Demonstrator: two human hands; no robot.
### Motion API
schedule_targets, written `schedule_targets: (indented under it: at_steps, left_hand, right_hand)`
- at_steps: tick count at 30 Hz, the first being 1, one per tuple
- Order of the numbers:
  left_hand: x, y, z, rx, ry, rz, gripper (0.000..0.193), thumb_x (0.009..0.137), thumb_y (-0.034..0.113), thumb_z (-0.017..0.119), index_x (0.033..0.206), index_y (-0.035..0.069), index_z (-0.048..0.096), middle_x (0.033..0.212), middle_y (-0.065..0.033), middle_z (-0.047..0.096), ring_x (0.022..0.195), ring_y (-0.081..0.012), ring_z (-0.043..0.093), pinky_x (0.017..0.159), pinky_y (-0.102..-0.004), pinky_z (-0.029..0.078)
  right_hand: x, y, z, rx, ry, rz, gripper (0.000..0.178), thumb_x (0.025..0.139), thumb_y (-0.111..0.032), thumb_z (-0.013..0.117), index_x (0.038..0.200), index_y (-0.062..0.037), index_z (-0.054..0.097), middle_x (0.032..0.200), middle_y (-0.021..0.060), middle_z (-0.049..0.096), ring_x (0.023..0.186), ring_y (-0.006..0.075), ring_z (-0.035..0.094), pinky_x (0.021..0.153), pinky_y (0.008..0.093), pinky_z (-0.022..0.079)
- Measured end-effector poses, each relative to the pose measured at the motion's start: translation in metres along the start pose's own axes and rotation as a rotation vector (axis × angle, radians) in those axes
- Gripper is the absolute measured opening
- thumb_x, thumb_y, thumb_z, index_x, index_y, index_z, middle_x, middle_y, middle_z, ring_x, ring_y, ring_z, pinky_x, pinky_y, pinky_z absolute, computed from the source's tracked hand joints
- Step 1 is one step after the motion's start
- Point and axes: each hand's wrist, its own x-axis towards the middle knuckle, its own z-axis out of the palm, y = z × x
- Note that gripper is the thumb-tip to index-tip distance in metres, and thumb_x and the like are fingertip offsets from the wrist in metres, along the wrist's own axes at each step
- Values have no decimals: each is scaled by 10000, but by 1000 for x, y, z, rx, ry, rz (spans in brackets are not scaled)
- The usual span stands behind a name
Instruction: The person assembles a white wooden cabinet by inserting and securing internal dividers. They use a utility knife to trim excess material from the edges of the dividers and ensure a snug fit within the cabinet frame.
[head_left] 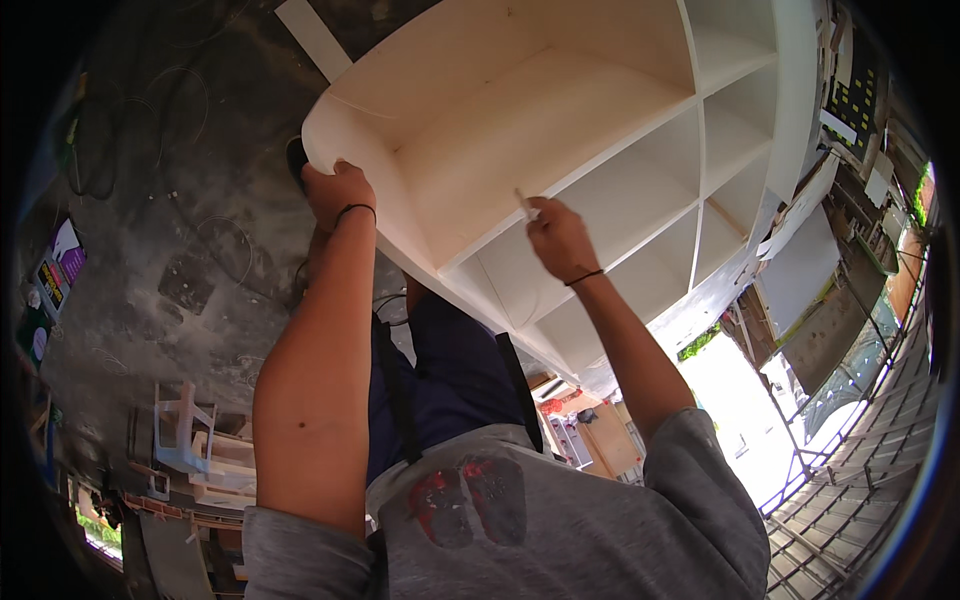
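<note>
Holding hand, left: we keep the left hand (338, 192) on the left rim of a white, open-fronted cabinet (590, 130) with square-cornered bays. Its fingers look clamped on that side panel, though most of them are hidden behind it.

Tool hand, right: our right hand (561, 240) has its fingers pinched together on a slim, pale, stick-like tool (524, 203) (blurred, so we cannot name its kind).

Cabinet: it spreads from just beyond our body to the far right, its open face toward us and its far end running out of view.

Divider: a straight, white divider edge (620, 148) runs from near left to far right, between one large, cream-tinted bay (480, 110) on the far left and smaller white bays on the near right.

Tool against divider: the tool's long axis points far and slightly left from the fingers, across the divider's run. The tip appears over the large bay; we cannot tell whether it touches the wood. The right hand is clearly the nearer to this edge; the left is well apart from it.

Floor: left of the cabinet we see a dark grey, dusty floor (130, 300) and, nearer, a pale blue, plastic-looking stool (182, 432).
</note>
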Motion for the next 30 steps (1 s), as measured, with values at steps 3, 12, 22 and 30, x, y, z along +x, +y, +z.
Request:
schedule_targets:
  at_steps: [3, 12, 22, 30]
  left_hand:
    - [2, -10, 12, -58, 188, 229, 511, 868, 252, 600, 1308, 39, 454, 1383, -209, 457, 1226, -360, 513, 944, -509, 464]
    - [-121, -18, 94, 5, -589, 1073, 569, 884, 212, 559, 1366, -39, 393, 1360, -254, 475, 1273, -367, 456, 1080, -408, 359]
    - [-153, -75, 25, 666, -468, 1241, 628, 849, 266, 622, 1339, -55, 393, 1290, -217, 514, 1209, -319, 498, 1075, -469, 334]
    - [-110, -98, -27, 695, -614, 1531, 392, 809, 229, 653, 1114, 1, 559, 1057, -145, 600, 1128, -293, 535, 1102, -472, 285]
  right_hand:
    - [3, 27, -46, 466, 151, 254, 246, 824, -78, 619, 1059, -11, 646, 790, 48, 642, 707, 120, 588, 648, 284, 491]
    - [-69, 59, 15, 1206, 181, 431, 349, 816, 39, 614, 1152, -49, 585, 932, 11, 588, 818, 112, 572, 717, 280, 492]
    - [-94, 91, 53, 830, 297, 321, 381, 835, -82, 655, 1209, -32, 602, 865, 54, 658, 740, 114, 618, 637, 255, 512]
    - [-76, 23, 71, 248, 283, -128, 393, 790, -29, 573, 1174, -88, 632, 817, 136, 578, 735, 298, 618, 699, 400, 507]
